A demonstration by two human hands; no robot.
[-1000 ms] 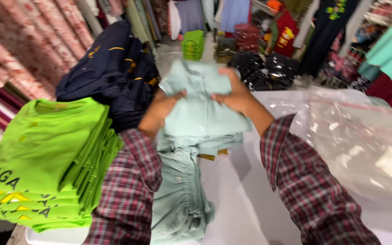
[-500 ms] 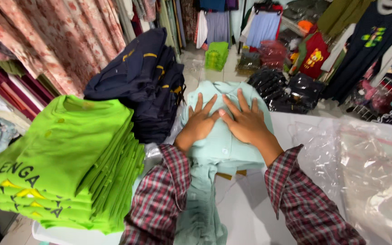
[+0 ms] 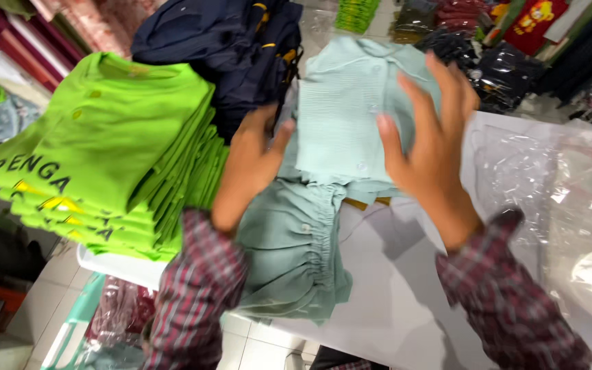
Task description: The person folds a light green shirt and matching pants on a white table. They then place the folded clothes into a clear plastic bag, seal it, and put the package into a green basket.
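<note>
A folded pale mint shirt (image 3: 344, 103) lies on a white table (image 3: 392, 288), on top of a matching mint garment (image 3: 296, 253) that hangs over the table's front edge. My left hand (image 3: 251, 161) rests at the shirt's left edge, fingers apart, touching the cloth. Spread flat, my right hand (image 3: 429, 144) lies over the shirt's right side with its fingers apart. Both of my arms wear plaid sleeves.
A tall stack of folded lime green shirts (image 3: 111, 151) stands at the left. Dark navy garments (image 3: 220, 48) are piled behind it. Clear plastic bags (image 3: 556, 185) lie on the table at the right. More bagged clothes (image 3: 488, 62) sit on the floor beyond.
My hands have moved apart from the shirt's middle toward its left and right sides. The view has come closer and lower over the table.
</note>
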